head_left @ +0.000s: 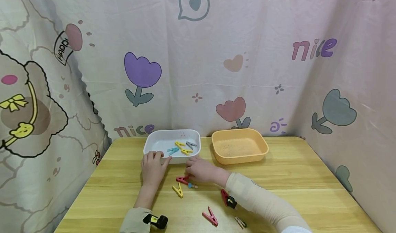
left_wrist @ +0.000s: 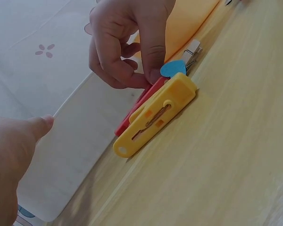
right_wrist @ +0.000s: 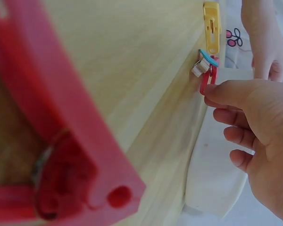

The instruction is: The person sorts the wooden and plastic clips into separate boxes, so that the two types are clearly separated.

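Note:
My left hand (head_left: 153, 169) holds the near left rim of the white basin (head_left: 173, 160), its thumb along the edge; its fingertips are partly hidden. Inside the basin lie yellow clothespins (head_left: 186, 152), blue-green (head_left: 173, 150) and grey (head_left: 190, 144) ones. In front of the basin my right hand (head_left: 202, 170) pinches one end of a red clothespin (right_wrist: 206, 81) between thumb and forefinger, low over the table. Right beside that clothespin are a yellow clothespin (left_wrist: 155, 117) and a small wooden clothespin (left_wrist: 193, 51) with a blue heart (left_wrist: 173, 68).
An orange basin (head_left: 241, 159) stands at the back right. Closer to the front edge lie a red clothespin (head_left: 210, 216) and a wooden clothespin (head_left: 240, 222). Another red clothespin (head_left: 224, 196) sits by the right forearm. A patterned curtain (head_left: 191, 71) hangs behind the table.

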`<state>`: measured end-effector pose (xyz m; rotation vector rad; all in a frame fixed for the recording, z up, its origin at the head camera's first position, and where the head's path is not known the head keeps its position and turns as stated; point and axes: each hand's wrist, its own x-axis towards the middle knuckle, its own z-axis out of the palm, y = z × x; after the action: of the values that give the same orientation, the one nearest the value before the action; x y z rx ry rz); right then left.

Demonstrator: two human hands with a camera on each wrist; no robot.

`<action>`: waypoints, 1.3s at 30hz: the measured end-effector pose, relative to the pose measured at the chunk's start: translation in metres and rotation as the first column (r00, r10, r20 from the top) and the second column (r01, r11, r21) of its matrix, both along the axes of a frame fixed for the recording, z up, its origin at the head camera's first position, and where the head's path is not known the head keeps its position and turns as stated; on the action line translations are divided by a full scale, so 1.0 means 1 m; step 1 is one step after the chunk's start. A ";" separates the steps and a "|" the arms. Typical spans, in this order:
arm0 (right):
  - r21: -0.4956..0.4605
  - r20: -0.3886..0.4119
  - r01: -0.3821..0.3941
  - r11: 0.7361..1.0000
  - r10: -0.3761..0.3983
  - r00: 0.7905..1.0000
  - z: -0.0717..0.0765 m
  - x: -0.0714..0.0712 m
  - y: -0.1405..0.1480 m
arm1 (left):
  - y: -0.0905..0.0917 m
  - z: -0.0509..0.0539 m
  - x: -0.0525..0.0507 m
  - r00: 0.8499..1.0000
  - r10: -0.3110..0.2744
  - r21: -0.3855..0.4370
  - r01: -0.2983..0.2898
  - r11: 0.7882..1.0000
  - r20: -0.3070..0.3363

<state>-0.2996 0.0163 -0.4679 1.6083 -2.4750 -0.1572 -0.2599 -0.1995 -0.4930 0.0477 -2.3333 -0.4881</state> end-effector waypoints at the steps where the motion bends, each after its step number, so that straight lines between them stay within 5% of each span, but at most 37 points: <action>1: -0.005 0.003 -0.001 1.000 0.001 1.000 0.000 0.000 0.000 | 0.000 0.000 0.000 1.000 0.001 -0.001 -0.001 1.000 0.001; 24: -0.080 0.001 -0.020 0.997 0.020 1.000 0.012 -0.005 0.006 | 0.001 0.001 0.001 1.000 0.005 0.018 -0.005 1.000 0.019; 39: -0.213 -0.018 -0.030 0.977 0.027 0.999 0.029 -0.014 0.016 | 0.000 0.000 0.001 1.000 -0.009 0.033 0.008 0.999 0.025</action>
<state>-0.3131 0.0322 -0.4389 1.5461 -2.3633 0.0978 -0.2592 -0.1991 -0.4931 0.0597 -2.3513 -0.5328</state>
